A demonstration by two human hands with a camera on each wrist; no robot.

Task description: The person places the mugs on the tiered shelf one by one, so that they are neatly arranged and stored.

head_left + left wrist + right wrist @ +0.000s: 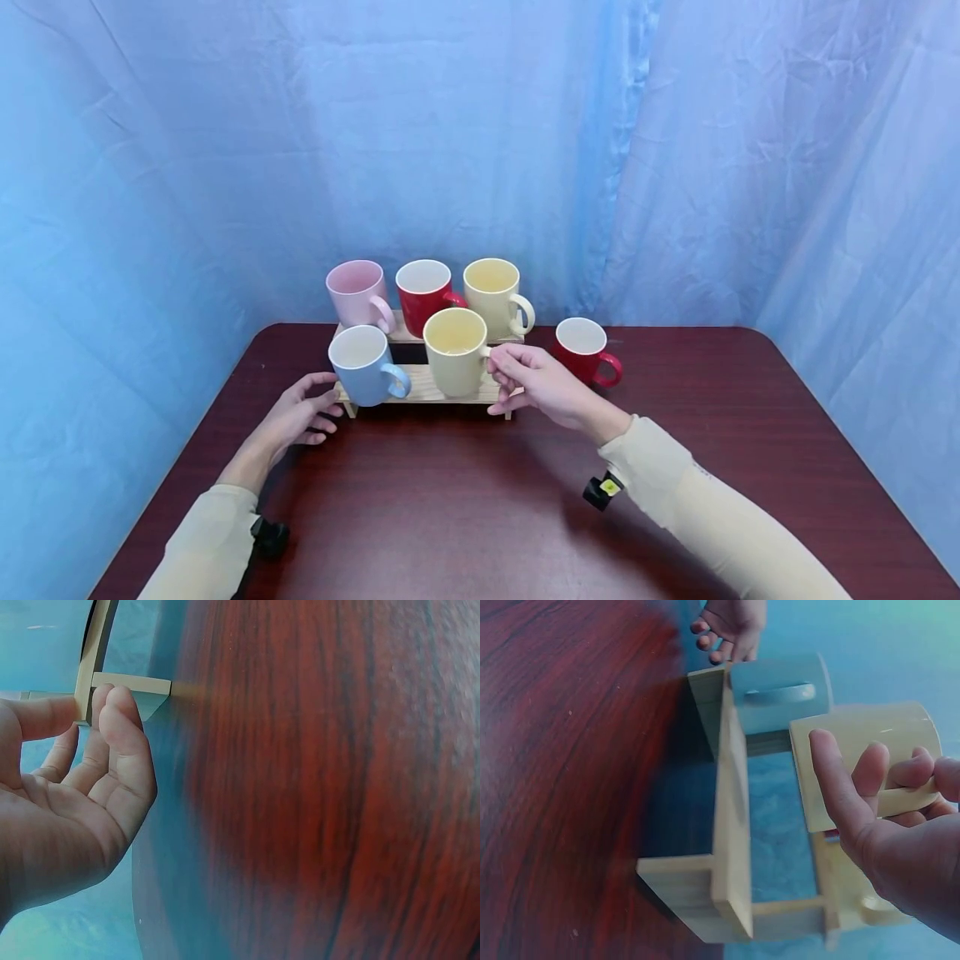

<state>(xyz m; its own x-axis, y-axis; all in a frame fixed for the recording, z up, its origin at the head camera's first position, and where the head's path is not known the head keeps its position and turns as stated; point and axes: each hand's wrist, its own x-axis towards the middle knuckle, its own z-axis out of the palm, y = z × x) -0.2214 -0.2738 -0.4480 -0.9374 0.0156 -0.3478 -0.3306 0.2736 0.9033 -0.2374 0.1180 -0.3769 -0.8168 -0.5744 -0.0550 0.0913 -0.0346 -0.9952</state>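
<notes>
My right hand (543, 379) pinches the handle of a pale yellow mug (453, 367). This mug is upright over the lower step of a two-step wooden rack (418, 383); the right wrist view shows a gap between its base (810, 780) and the lower board (733, 817). My left hand (300, 412) grips the left end of that lower board, thumb (52, 718) on one side and fingers curled at the other. A light blue mug (360, 375) stands beside it on the lower step. On the upper step are a pink mug (352, 304), a red mug (420, 308) and another yellow mug (487, 304).
Right of the rack, a second red mug (581, 354) with a white inside stands on the dark reddish wooden table (450, 517), its handle to the right. Light blue curtains (465, 150) hang behind the table and along both sides.
</notes>
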